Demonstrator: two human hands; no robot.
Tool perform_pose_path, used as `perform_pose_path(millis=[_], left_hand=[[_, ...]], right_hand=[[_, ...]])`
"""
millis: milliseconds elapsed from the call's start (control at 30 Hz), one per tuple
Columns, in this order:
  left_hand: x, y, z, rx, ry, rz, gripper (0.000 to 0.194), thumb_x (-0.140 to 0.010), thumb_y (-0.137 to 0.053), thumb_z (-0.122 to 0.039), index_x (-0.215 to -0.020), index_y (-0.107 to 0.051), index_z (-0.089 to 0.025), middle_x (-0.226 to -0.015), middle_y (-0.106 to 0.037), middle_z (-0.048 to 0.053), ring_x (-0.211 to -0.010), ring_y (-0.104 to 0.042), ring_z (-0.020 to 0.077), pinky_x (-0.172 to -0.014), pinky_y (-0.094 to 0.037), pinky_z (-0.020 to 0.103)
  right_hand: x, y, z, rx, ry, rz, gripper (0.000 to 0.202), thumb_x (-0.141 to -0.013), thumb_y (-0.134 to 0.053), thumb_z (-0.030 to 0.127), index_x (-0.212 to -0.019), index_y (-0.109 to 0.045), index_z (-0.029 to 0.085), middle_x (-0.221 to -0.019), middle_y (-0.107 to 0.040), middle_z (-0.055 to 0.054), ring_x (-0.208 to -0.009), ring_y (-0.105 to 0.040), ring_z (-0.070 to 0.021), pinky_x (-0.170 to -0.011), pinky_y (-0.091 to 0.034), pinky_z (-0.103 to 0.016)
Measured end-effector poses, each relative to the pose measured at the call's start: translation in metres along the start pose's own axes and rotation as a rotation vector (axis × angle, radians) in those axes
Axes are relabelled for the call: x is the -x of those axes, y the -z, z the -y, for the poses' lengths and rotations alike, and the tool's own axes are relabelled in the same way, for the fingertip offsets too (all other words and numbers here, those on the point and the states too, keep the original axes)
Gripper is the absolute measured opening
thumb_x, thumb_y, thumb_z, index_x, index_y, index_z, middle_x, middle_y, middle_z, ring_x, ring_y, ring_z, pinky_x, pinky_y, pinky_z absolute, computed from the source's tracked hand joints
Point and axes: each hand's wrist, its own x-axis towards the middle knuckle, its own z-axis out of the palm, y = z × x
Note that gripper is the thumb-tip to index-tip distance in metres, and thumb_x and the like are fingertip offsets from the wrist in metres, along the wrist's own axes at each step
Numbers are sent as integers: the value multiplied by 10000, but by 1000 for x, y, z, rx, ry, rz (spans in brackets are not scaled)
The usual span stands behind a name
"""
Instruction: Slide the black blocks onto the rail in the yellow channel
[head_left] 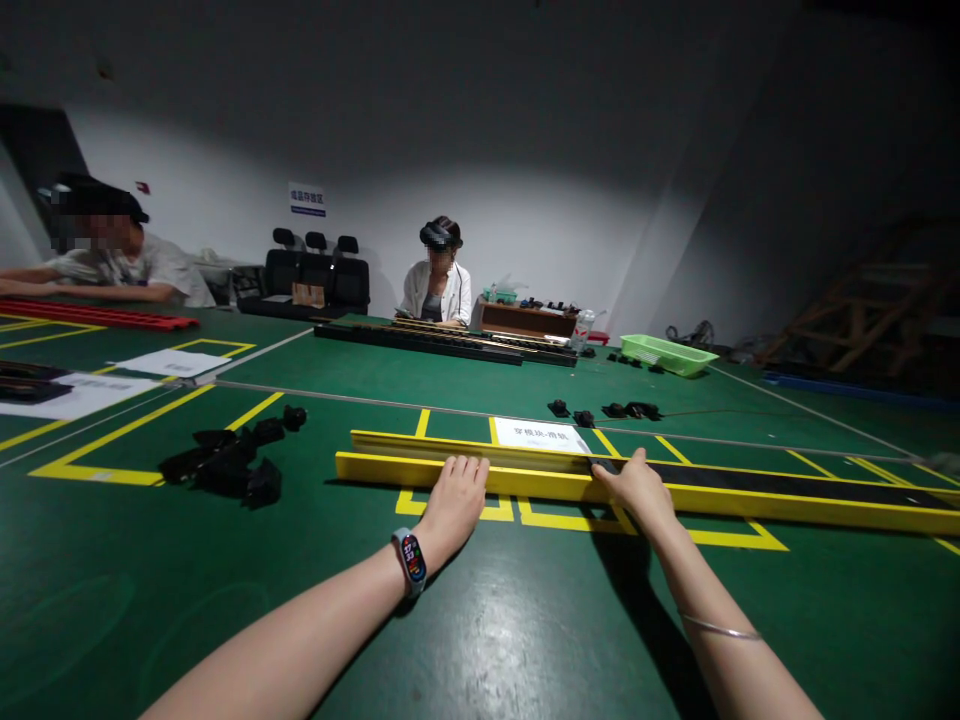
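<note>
While two bare hands work at one long yellow rail (420, 474) lying across the green table (480, 640), the left hand (454, 508) has its fingers curled over the near wall, grasping the rail; its thumb is hidden. To its right, the right hand (637, 490) has its thumb and fingers at the same wall, by the left end of one black strip (750, 484) in the channel; whether these fingers clench the strip I cannot tell. One watch (412, 563) circles the left wrist and one bracelet (720, 628) the right forearm.

Just behind the rail lies one printed label (540, 435). Left of the rail is one loose cluster of black parts (225, 465), overlapping too much to count. Beyond the label sit about four small black pieces (583, 418), and farther back one light-green basket (667, 356). Two white sheets (174, 362) lie at the left, near several red rails (97, 314) whose number is unclear. Two other people are at the table, one at the far left (127, 255), one across it (437, 285) behind dark rails (420, 343). Three joined black seats (315, 275) stand by the wall.
</note>
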Motion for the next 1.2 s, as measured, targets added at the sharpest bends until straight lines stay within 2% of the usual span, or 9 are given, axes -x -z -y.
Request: perform_pose_path(millis=[200, 600, 767, 833, 900, 967, 1100, 1167, 1200], left_hand=[[1, 1, 1, 11, -3, -5, 390, -865, -443, -168, -1250, -451, -101, -985, -556, 104, -906, -478, 229, -883, -362, 392], [3, 4, 3, 89, 8, 3, 463, -873, -494, -264, -1304, -409, -118, -1041, -564, 108, -962, -499, 231, -915, -373, 399], [4, 17, 20, 194, -39, -59, 506, -886, -496, -335, -1338, -382, -138, -1252, -511, 116, -1151, -450, 236, -1019, -323, 383], [6, 28, 41, 179, -41, -77, 466, -900, -469, -330, -1326, -401, -153, -1279, -501, 112, -1191, -431, 240, -1039, -305, 400], [9, 39, 75, 128, -4, -109, 405, -907, -450, -307, -1286, -443, -162, -1276, -505, 118, -1204, -427, 245, -1045, -294, 429], [14, 46, 120, 87, 93, -138, 367, -913, -424, -280, -1261, -467, -169, -1250, -518, 120, -1197, -433, 240, -1034, -310, 428], [26, 37, 220, 102, 507, -174, 375, -876, -429, -260, -1228, -486, -143, -1176, -536, 135, -1140, -473, 269, -987, -369, 438], [30, 21, 254, 177, 790, -175, 497, -804, -500, -231, -1273, -430, -84, -1215, -502, 167, -1193, -439, 283, -1008, -364, 414], [31, 12, 265, 184, 862, -172, 553, -780, -515, -222, -1288, -401, -35, -1204, -503, 194, -1197, -436, 305, -1002, -369, 430]], right_hand=[[-3, 0, -7, -8, -26, -20, 800, -787, -479, 492, -1384, -242, 14, -1085, -625, -251, -997, -618, -363, -779, -495, -427], [-2, 4, -11, -27, -2, -123, 628, -811, -460, 401, -1334, -366, 66, -1039, -640, -226, -968, -623, -362, -773, -495, -452], [18, 8, 4, -48, 142, -285, 551, -840, -399, 370, -1294, -404, 58, -1243, -514, -229, -1158, -473, -368, -943, -400, -482], [37, 4, 12, -81, 284, -332, 462, -862, -366, 350, -1261, -433, 126, -1252, -511, -157, -1189, -442, -293, -1010, -356, -399], [62, -2, 19, -222, 572, -367, 376, -875, -359, 366, -1152, -490, 149, -1105, -563, -147, -1066, -508, -277, -969, -383, -397], [88, -11, 24, -351, 735, -255, 297, -889, -366, 384, -1070, -500, 190, -977, -583, -108, -936, -554, -245, -876, -434, -370], [127, -25, 32, -494, 781, 112, 224, -916, -351, 352, -988, -513, 215, -794, -596, -32, -701, -575, -177, -674, -467, -290], [136, -28, 35, -507, 827, 240, 205, -911, -366, 326, -904, -540, 217, -776, -613, -25, -696, -580, -168, -668, -464, -278], [138, -28, 36, -511, 858, 283, 196, -906, -379, 313, -890, -549, 218, -809, -627, -30, -733, -589, -170, -694, -465, -278]])
